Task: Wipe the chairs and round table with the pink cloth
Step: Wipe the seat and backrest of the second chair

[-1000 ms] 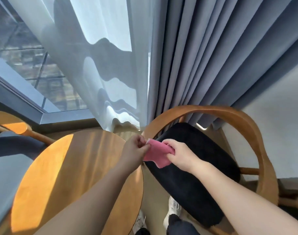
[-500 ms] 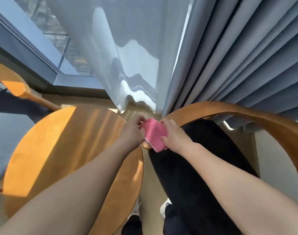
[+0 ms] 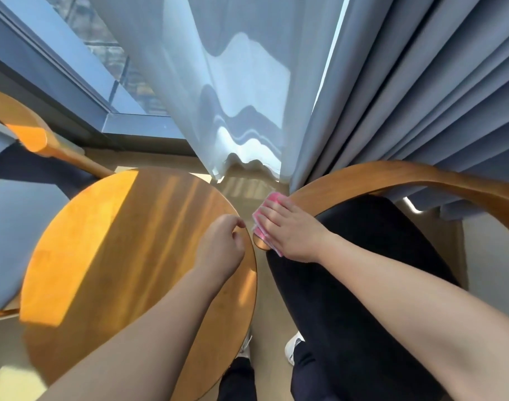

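Observation:
The pink cloth point(image 3: 261, 219) lies over the near end of the curved wooden armrest point(image 3: 377, 176) of the right-hand chair. My right hand point(image 3: 291, 230) presses flat on the cloth with straight fingers. My left hand point(image 3: 223, 241) hovers over the right edge of the round wooden table point(image 3: 117, 241), fingers loosely curled and holding nothing. The chair's black seat cushion point(image 3: 363, 285) lies below my right forearm.
A second wooden chair point(image 3: 24, 131) with a dark cushion stands at the far left. White sheer curtain point(image 3: 233, 96) and grey drapes point(image 3: 406, 82) hang behind, close to the armrest. A window frame point(image 3: 74, 82) runs at upper left. My shoes point(image 3: 293, 345) show between table and chair.
My left hand let go of the pink cloth and drew back over the table. My right hand flattened the cloth onto the armrest end.

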Motion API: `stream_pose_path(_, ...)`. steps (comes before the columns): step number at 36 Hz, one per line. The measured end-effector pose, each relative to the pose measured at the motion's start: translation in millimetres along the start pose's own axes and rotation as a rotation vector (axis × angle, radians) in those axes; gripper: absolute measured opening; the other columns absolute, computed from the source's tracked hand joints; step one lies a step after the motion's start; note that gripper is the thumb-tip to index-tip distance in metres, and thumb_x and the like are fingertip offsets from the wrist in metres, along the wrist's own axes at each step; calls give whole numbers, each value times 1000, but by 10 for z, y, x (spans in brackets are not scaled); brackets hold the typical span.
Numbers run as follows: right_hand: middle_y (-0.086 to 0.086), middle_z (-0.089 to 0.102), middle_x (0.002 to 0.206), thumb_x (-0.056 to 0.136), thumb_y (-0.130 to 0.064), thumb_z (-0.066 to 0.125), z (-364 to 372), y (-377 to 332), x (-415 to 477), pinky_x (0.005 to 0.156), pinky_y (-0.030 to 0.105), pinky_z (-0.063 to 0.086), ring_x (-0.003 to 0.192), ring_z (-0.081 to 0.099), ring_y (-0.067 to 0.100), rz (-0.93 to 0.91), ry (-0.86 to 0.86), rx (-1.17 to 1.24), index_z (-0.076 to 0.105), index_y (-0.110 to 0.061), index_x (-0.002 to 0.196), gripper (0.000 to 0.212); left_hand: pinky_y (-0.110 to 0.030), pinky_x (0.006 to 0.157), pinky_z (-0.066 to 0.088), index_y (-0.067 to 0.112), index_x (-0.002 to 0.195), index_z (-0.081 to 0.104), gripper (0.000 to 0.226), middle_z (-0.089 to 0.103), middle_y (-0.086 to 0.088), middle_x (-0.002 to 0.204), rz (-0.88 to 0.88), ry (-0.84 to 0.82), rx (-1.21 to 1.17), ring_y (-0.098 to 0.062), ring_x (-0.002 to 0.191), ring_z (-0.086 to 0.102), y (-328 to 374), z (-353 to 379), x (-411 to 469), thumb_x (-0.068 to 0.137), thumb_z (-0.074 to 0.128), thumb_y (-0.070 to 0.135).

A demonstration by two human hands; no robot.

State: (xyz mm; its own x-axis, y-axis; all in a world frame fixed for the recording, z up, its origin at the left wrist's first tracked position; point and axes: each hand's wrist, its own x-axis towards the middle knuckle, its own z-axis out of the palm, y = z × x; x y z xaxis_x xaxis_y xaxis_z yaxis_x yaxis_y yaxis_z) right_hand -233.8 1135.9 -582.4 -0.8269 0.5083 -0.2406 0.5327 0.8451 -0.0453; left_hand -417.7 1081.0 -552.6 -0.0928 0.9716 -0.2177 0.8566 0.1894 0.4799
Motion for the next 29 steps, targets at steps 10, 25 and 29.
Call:
stream_pose_path(10,14,57,117,102,-42,24,164,39,139,111,49,28,111,47,33,74,143,10,54,-4,125,54,-13,67,35,19,99,63,20,57,8,93,-9,9,21,-6,83,50,51,137,24,86,53,7)
stream_pose_path(25,6,55,110,104,-40,17,223,470,14,113,45,26,106,47,27,220,207,125,53,-13,113,46,-15,61,33,26,85,56,15,53,11,83,51,-57,-17,-5,76,46,247,333,229,82,48,13)
stream_pose_path(29,7,55,109,104,-40,18,243,636,-53,110,45,30,104,47,27,262,217,111,53,-13,113,45,-17,61,33,21,89,58,14,56,7,89,101,-12,10,-5,79,46,321,460,295,84,48,12)
